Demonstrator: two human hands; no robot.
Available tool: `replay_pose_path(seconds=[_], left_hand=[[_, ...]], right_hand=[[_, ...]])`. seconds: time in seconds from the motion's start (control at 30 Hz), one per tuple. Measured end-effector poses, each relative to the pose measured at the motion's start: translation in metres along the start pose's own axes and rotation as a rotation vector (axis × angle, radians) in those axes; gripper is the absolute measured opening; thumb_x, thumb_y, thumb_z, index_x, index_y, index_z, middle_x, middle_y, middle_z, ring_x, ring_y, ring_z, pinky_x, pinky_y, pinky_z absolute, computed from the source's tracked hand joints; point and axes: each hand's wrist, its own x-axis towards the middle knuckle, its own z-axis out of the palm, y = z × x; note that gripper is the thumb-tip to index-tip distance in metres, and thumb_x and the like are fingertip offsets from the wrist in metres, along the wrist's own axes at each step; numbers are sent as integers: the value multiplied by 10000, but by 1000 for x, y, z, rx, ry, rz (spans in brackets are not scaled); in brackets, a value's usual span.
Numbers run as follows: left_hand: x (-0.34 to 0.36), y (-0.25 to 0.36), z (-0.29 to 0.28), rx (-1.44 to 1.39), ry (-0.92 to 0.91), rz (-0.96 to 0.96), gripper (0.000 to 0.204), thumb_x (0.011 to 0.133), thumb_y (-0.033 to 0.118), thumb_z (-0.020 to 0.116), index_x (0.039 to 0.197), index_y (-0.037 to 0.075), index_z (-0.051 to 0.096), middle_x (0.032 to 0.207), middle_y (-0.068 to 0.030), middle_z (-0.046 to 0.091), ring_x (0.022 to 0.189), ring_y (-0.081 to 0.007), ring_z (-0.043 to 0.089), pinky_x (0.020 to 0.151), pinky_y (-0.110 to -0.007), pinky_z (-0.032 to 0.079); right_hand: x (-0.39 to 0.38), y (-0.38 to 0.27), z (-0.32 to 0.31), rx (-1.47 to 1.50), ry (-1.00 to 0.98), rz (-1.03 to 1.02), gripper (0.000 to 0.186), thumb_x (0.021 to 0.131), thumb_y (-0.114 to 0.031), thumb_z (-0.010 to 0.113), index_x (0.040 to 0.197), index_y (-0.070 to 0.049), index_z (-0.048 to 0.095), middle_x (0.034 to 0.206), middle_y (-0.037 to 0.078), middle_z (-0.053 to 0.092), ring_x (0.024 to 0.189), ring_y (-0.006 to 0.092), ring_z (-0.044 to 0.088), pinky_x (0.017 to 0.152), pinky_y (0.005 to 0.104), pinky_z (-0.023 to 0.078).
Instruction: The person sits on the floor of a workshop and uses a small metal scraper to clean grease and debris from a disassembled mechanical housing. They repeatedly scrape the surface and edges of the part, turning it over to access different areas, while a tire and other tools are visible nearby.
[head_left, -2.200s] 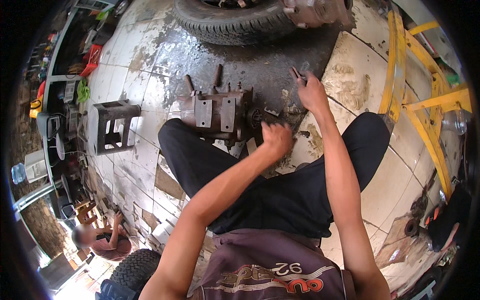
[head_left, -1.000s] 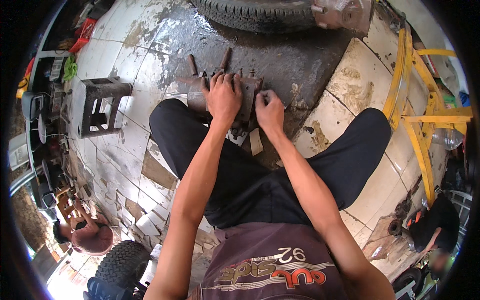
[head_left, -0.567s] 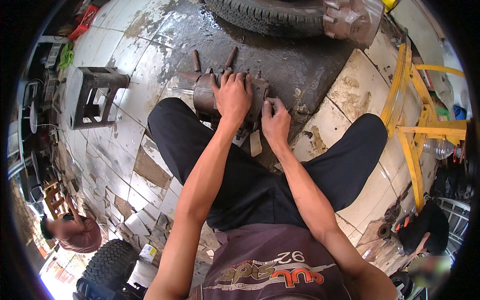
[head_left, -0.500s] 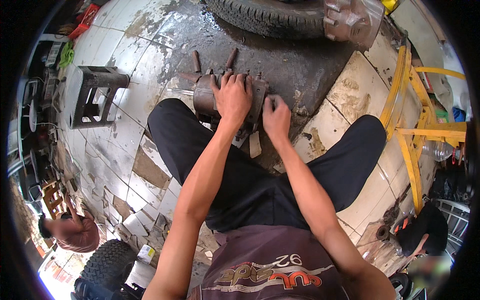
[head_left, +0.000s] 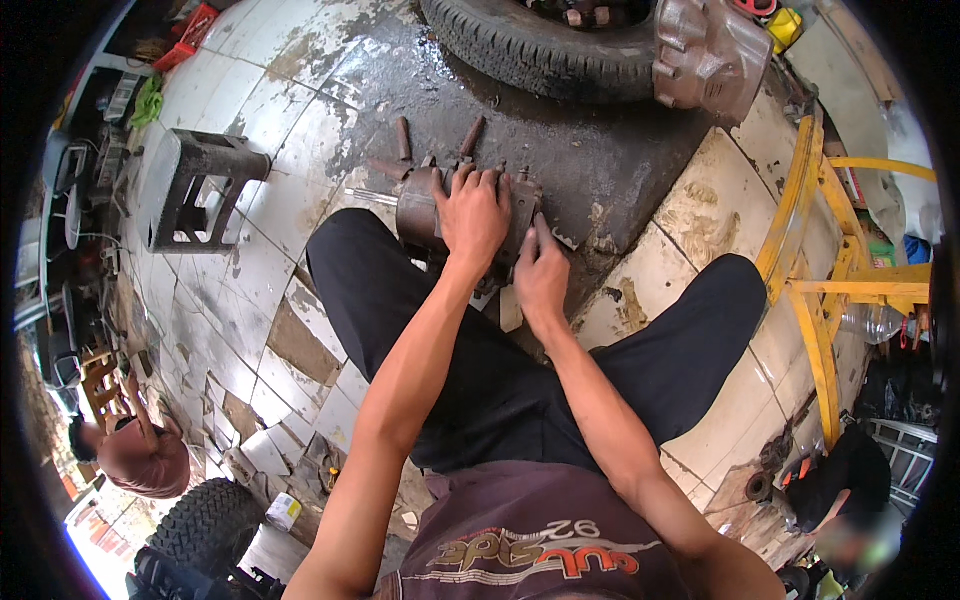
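Observation:
A rusty, greasy metal machine part [head_left: 418, 208] lies on the stained tile floor between my knees. My left hand [head_left: 473, 215] lies flat on top of it, fingers spread over its far edge. My right hand [head_left: 541, 272] presses against the part's right side, fingers on the metal. Two short rusty bolts [head_left: 403, 138] lie on the floor just beyond the part. My black trousers frame the part on both sides.
A large tyre [head_left: 530, 45] and a grey cast housing [head_left: 705, 50] lie ahead. A dark metal stool [head_left: 195, 185] stands to the left, a yellow steel frame [head_left: 815, 280] to the right. Another person [head_left: 135, 455] crouches at lower left near a second tyre [head_left: 205, 520].
My right hand came back from the far floor to the part's right side, and my left hand moved onto its top. Since half a second ago both hands have stayed put.

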Motion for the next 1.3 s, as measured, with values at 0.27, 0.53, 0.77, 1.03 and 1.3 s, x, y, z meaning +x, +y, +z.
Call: replay_pose_path(seconds=[0.27,0.53,0.77,1.03,1.3], left_hand=[[-1,0,-3,4,-39,-15,277,951,279,562,1038,55,699,1082,-137,699,1163,-281,584,1090,-548,281],[-1,0,-1,17,-30,-5,282,949,286,565,1039,57,702,1076,-130,698,1165,-279,581,1093,-554,279],[-1,0,-2,15,-11,10,282,953,285,558,1036,62,709,1034,-130,700,1154,-280,581,1107,-567,261],[1,0,0,16,-21,13,279,946,282,561,1016,56,708,1032,-125,700,1159,-272,581,1109,-567,258],[0,1,0,7,-36,-22,277,943,276,563,1019,51,704,1048,-125,697,1165,-267,578,1111,-561,260]], right_hand=[[-11,-19,-27,121,-177,121,396,983,-201,513,1338,-36,570,1239,220,635,1182,349,602,981,378,461],[-4,-6,-19,88,-108,44,359,963,-163,512,1277,-25,619,1082,259,670,1007,421,648,857,452,510],[9,-2,-10,93,-66,28,366,974,-173,498,1280,-8,610,1165,246,654,1108,406,616,938,433,491],[14,0,-11,116,-70,76,359,981,-176,483,1262,3,618,1179,242,652,1131,395,611,952,430,486],[13,-4,-8,114,-69,111,342,976,-170,484,1237,-7,633,1142,265,651,1095,425,611,929,455,487]])
